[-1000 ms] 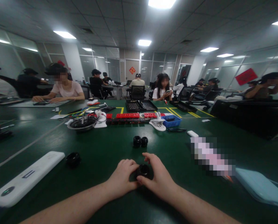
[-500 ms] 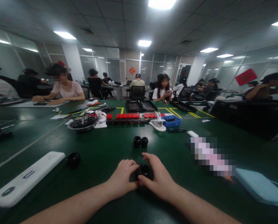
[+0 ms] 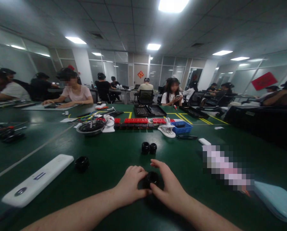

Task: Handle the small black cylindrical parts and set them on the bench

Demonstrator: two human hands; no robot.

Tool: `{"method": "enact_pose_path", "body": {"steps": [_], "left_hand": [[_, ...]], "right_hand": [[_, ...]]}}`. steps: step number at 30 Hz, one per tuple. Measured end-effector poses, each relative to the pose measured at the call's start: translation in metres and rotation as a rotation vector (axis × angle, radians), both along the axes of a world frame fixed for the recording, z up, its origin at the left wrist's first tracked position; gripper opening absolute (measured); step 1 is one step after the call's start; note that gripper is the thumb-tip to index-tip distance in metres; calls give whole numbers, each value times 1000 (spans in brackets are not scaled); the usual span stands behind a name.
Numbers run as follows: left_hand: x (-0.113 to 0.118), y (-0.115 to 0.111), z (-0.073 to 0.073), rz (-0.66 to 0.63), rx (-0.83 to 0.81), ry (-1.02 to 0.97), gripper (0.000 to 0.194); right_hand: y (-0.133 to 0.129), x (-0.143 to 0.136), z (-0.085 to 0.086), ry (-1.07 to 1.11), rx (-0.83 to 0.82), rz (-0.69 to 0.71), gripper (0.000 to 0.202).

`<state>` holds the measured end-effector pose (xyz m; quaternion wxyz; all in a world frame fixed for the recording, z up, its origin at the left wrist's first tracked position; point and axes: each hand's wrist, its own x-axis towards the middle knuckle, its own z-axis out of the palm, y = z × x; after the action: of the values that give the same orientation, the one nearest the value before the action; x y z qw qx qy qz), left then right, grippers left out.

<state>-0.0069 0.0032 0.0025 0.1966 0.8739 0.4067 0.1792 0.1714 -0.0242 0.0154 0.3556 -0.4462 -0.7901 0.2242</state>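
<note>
Low in the middle of the head view, a glossy black round fitting with a hole in its top sits between my hands. My left hand curls against its left side, thumb at the near edge. My right hand grips the right side, thumb across the near rim and index finger stretched beyond it. My fingers hide part of the fitting. Just beyond stand two similar black fittings, side by side and touching. Another black fitting lies apart to the left.
A white power strip lies left, a light blue pouch right. Farther back on the green table are a metal bowl, a white clip stand, a blue bin and red-and-black strips. Several people sit beyond.
The whole view has shifted, so the table and objects appear farther right. Both hands stay around the black fitting with almost the same grip.
</note>
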Motion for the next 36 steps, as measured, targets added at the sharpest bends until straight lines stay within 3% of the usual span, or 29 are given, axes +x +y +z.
{"method": "enact_pose_path", "body": {"steps": [4, 8, 12, 21, 26, 31, 36], "left_hand": [[0, -2, 2, 4, -13, -3, 25], [-1, -1, -1, 4, -6, -21, 25], [-1, 0, -5, 1, 25, -33, 26], [-1, -2, 0, -7, 8, -10, 26], [0, 0, -2, -8, 14, -1, 26], [-1, -1, -3, 6, 12, 2, 30], [-2, 0, -2, -15, 16, -4, 30]], "right_hand": [[3, -2, -3, -24, -61, -58, 62], [4, -2, -7, -13, -43, 7, 57], [1, 0, -5, -13, -10, 73, 64], [5, -2, -4, -50, -74, -78, 64], [4, -1, -5, -20, -80, 46, 58], [-1, 2, -1, 11, -17, 143, 66], [0, 1, -1, -7, -9, 15, 64]]}}
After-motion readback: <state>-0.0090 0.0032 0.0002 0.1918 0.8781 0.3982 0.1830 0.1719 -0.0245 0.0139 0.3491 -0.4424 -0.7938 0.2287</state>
